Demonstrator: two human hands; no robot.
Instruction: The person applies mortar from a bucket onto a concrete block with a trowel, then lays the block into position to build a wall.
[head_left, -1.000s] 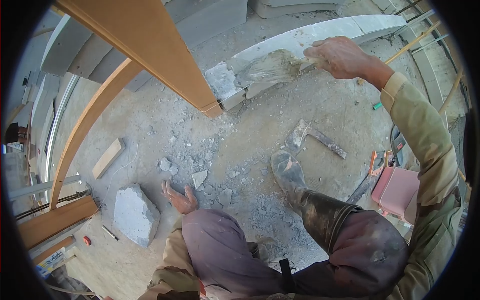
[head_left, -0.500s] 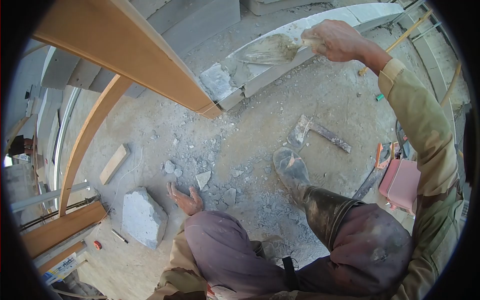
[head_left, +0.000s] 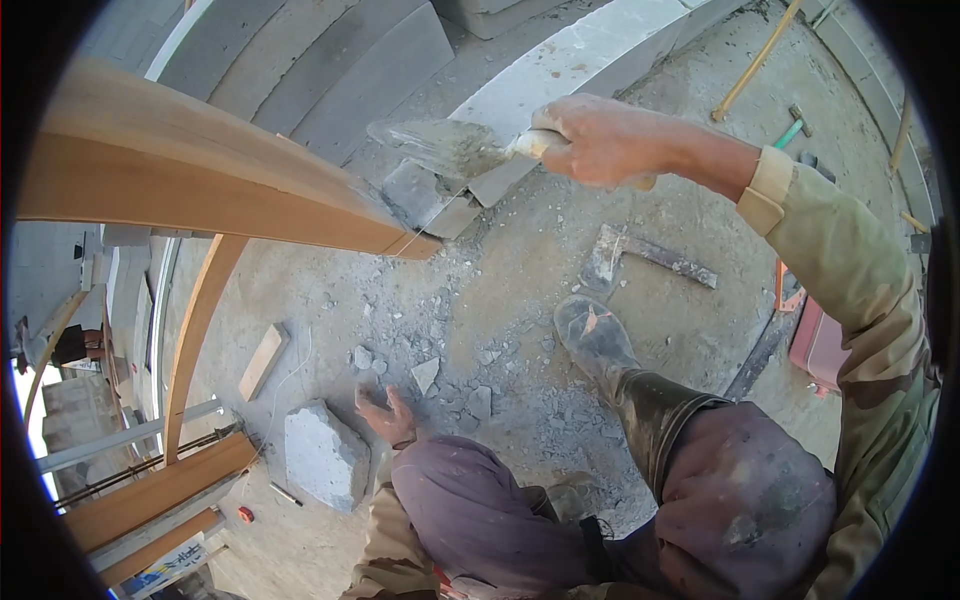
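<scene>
The right hand [head_left: 605, 140] is closed around the pale handle of a trowel [head_left: 440, 148], whose mortar-smeared blade reaches out over the near end of a curved row of white blocks [head_left: 580, 55] — whether it touches them I cannot tell. The left hand [head_left: 388, 415], its fingers spread wide, is just beyond the knee, between a large broken block [head_left: 325, 455] and a scatter of pale chips [head_left: 480, 402]. Under it all runs a dusty concrete floor [head_left: 530, 250], thick with grit around the rubber boot [head_left: 595, 335]; a hammer-like tool [head_left: 665, 262] lies by the boot's toe. Farther left are a short wood offcut [head_left: 263, 360], a pen-like stick [head_left: 286, 494] and a small red object [head_left: 246, 514]. A broad wooden beam [head_left: 200, 180] slants in to the end of the block row, with a curved wooden strip [head_left: 200, 340] below it and grey slabs [head_left: 375, 75] stacked behind. At the right, a pink box [head_left: 820, 345] sits partly behind the sleeve, near an orange-handled saw [head_left: 788, 287] — its contents are hidden.
</scene>
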